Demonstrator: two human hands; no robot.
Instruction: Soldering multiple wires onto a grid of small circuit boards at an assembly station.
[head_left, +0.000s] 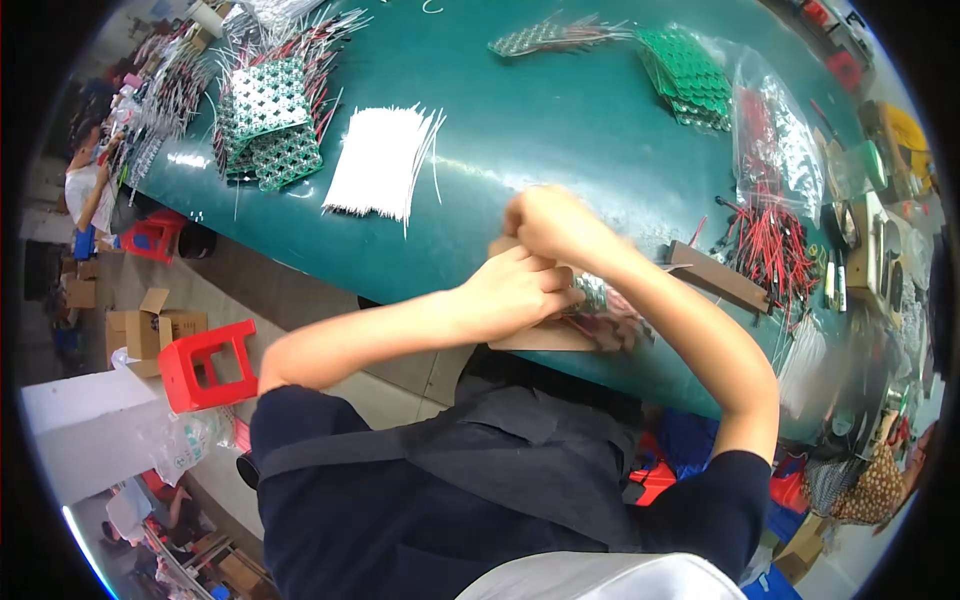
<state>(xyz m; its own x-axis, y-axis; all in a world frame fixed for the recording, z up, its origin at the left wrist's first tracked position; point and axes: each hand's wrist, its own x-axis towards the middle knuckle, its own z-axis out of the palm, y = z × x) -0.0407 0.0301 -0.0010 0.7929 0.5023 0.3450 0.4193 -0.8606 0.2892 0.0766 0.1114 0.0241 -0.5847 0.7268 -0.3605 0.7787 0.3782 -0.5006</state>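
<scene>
My left hand (518, 292) is closed just above the table's near edge, knuckles up; whatever its fingers hold is hidden. Just beyond it, my right hand (560, 228) is bent into a fist, slightly blurred, and its grip cannot be made out. The two hands are close together, the right one farther from me. Partly under my right forearm lies a small circuit board (592, 292) with wires, next to my left fingers. A brown board (540, 337) sits beneath the hands at the table edge.
On the green table (470, 80) lie white wires (375, 165), stacked circuit boards (268, 100), green panels (685, 70) and red wires (775, 245). A brown bar (720, 277) lies right of my forearm. A red stool (208, 367) stands on the floor at left.
</scene>
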